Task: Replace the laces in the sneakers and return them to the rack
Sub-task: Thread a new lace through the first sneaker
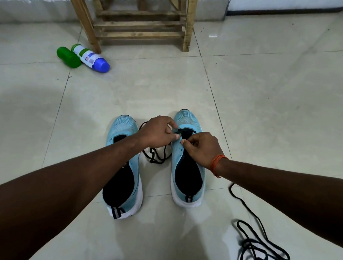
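Note:
Two light blue sneakers stand side by side on the tiled floor, toes pointing away from me. Over the right sneaker [186, 169] both hands work at the front eyelets. My left hand [158, 132] pinches a black lace [156, 156] at the shoe's left edge; the lace trails in loops on the floor between the shoes. My right hand [202, 148], with an orange thread at the wrist, pinches the same lace near the tongue. The left sneaker [124, 178] has no lace in it, and my left forearm crosses it. A second black lace [258, 243] lies tangled on the floor at lower right.
A wooden rack [141, 23] stands against the wall ahead, its low slats bare. A green bottle [68, 57] and a white bottle with a blue cap [91, 58] lie on the floor by its left leg.

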